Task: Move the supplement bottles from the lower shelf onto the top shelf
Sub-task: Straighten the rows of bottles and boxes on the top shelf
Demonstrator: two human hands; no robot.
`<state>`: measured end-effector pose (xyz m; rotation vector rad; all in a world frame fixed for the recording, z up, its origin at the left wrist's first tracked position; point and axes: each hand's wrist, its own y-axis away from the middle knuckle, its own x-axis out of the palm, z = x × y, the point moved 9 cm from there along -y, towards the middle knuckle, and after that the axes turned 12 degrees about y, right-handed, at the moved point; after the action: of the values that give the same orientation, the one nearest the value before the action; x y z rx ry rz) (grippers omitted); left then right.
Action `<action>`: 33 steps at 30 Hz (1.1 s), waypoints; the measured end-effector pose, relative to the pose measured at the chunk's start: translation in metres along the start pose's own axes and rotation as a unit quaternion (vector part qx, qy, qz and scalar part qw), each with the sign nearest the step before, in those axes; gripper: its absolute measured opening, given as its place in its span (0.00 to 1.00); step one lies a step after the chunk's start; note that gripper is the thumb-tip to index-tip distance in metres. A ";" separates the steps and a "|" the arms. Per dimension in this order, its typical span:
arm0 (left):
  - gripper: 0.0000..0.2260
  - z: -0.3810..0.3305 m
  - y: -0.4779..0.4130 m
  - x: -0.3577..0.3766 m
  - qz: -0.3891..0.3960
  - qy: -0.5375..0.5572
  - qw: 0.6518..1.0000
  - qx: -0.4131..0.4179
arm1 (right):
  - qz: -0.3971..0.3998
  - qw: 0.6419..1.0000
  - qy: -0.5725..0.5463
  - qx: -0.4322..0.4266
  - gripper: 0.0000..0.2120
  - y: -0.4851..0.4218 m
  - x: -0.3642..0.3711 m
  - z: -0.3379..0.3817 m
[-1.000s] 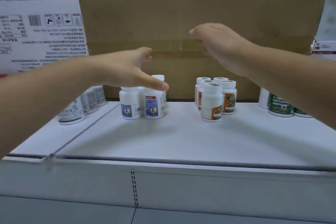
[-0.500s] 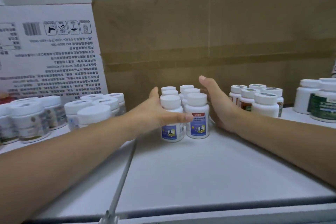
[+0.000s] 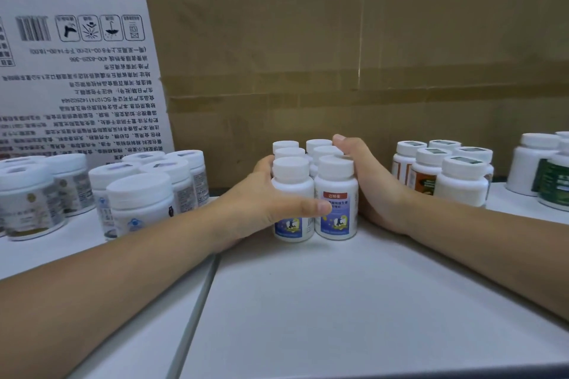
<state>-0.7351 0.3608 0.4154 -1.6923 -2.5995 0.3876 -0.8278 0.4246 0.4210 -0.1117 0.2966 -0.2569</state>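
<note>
Head view: we note six blue-label bottles (image 3: pixel 335 184) standing upright in two tight rows on the white shelf (image 3: pixel 338 301), in front of a brown cardboard box (image 3: pixel 369 55). Left hand (image 3: pixel 255 209) grips the cluster's left side, thumb (image 3: pixel 308 209) laid across the front bottle. Right hand (image 3: pixel 372 188) cups the right side, its fingers wrapped behind the back caps. Orange-label bottles (image 3: pixel 462 181) stand near on the right and wide white jars (image 3: pixel 138 197) on the left.
</note>
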 end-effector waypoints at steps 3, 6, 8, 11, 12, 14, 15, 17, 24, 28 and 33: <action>0.48 -0.001 0.001 0.000 0.000 0.007 1.000 0.011 | -0.001 1.000 0.003 -0.003 0.34 0.002 0.000 0.000; 0.49 -0.004 0.002 0.001 0.002 0.015 1.000 0.019 | -0.004 1.000 0.000 -0.019 0.33 0.004 0.000 0.004; 0.48 -0.005 0.003 0.003 0.007 0.022 1.000 0.020 | -0.002 1.000 -0.001 -0.019 0.34 0.006 0.001 0.006; 0.44 -0.009 0.005 0.011 0.035 0.025 0.999 0.018 | 0.002 1.000 0.006 -0.013 0.33 0.009 0.003 0.007; 0.42 -0.010 0.006 0.013 0.042 0.025 0.999 0.017 | 0.003 1.000 0.005 -0.012 0.31 0.010 0.004 0.007; 0.39 -0.014 0.008 0.016 0.048 0.023 0.998 0.016 | 0.005 1.000 -0.007 -0.006 0.28 0.013 0.005 0.008; 0.37 -0.015 0.008 0.018 0.052 0.020 0.998 0.018 | 0.009 1.000 -0.012 -0.005 0.28 0.014 0.006 0.009; 0.36 -0.015 0.009 0.019 0.055 0.012 0.998 0.018 | 0.024 1.000 -0.014 -0.008 0.28 0.016 0.008 0.010; 0.46 -0.011 0.009 0.008 0.012 0.022 1.000 0.015 | 0.046 0.999 -0.012 -0.018 0.28 0.018 0.012 0.012; 0.46 -0.014 0.012 0.009 0.008 0.014 1.000 0.015 | 0.065 0.997 -0.007 -0.034 0.27 0.022 0.015 0.016; 0.45 -0.017 0.017 0.009 0.005 0.011 1.000 0.015 | 0.012 0.994 0.096 -0.048 0.54 0.018 -0.005 0.020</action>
<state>-0.7207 0.3790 0.4270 -1.6910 -2.5580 0.4042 -0.8222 0.4443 0.4383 -0.1783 0.5011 -0.2301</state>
